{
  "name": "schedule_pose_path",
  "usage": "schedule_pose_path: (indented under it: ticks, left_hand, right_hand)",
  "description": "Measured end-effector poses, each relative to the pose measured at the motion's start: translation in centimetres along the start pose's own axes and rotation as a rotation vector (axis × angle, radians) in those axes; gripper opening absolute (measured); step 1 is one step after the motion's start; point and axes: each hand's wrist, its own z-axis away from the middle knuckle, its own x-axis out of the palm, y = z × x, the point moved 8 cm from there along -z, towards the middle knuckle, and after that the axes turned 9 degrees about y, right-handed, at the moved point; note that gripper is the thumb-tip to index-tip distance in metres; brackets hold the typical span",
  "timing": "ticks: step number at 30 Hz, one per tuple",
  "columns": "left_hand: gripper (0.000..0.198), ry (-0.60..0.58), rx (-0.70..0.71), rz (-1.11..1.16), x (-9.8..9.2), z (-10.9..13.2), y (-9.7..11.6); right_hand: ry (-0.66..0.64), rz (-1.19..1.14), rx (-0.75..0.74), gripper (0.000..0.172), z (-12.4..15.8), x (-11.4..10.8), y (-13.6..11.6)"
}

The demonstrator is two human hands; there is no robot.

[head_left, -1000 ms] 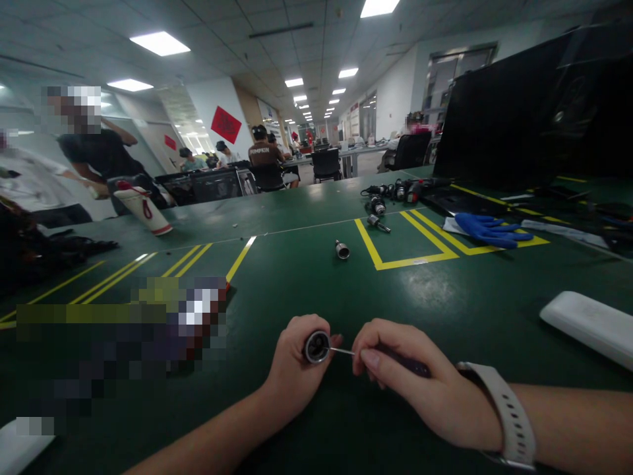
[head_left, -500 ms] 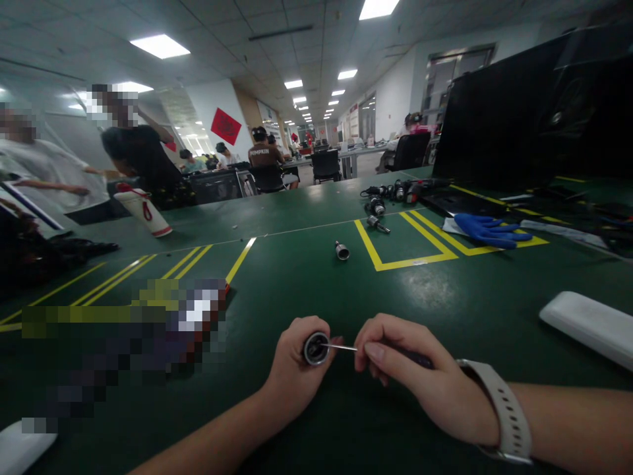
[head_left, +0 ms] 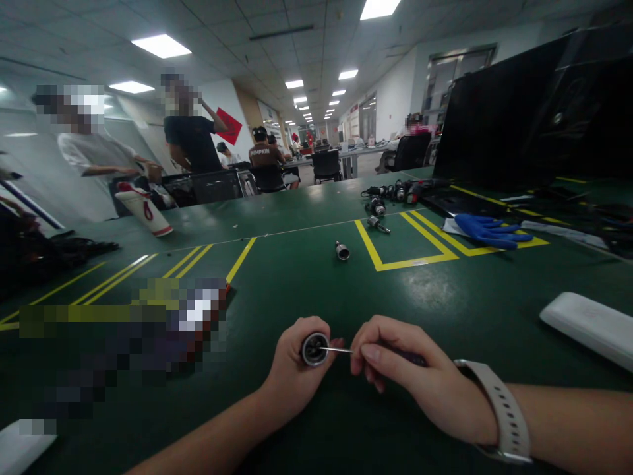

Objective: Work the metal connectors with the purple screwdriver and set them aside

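Note:
My left hand (head_left: 299, 369) is wrapped round a short metal cylinder (head_left: 314, 349), its open round end facing me. Dark parts show inside the ring; the rest of the cylinder is hidden by my fingers. In my right hand (head_left: 395, 359) is a thin screwdriver (head_left: 339, 349) with a dark handle, held between thumb and fingers. Its slim metal shaft points left, and the tip reaches into the cylinder's open end. Beyond my hands a small metal connector (head_left: 341, 251) lies on the green table (head_left: 277, 290).
Several similar connectors (head_left: 376, 207) lie farther back, near a blue glove (head_left: 484, 229) and dark monitors (head_left: 524, 119). Yellow tape (head_left: 415, 265) marks the table. A white case (head_left: 588, 326) rests at right, a cup (head_left: 146, 210) at far left. People stand and sit beyond.
The screwdriver has shifted slightly left, its tip now farther into the cylinder's opening. My left hand barely moved. Two people at the back left have moved right.

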Motion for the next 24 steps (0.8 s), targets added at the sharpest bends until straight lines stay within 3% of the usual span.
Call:
schedule_pose_path:
  ticks: [5, 9, 13, 24]
  left_hand:
    - [0.018, -0.006, -0.002, -0.030, 0.1, 0.0, -0.2]
    - [0.016, 0.024, 0.007, -0.082, 0.0, 0.1, -0.3]
    - [0.016, 0.046, 0.042, -0.118, -0.1, 0.1, -0.1]
    - [0.017, -0.005, 0.003, 0.017, 0.0, 0.1, 0.1]
  right_hand:
    - [0.009, 0.126, -0.061, 0.021, 0.1, -0.2, -0.7]
    - [0.058, 0.364, -0.204, 0.021, 0.4, -0.4, -2.2]
    - [0.027, 0.501, -0.336, 0.018, 1.1, 0.4, -3.4]
    - [-0.028, 0.431, -0.379, 0.018, 1.2, 0.7, -2.9]
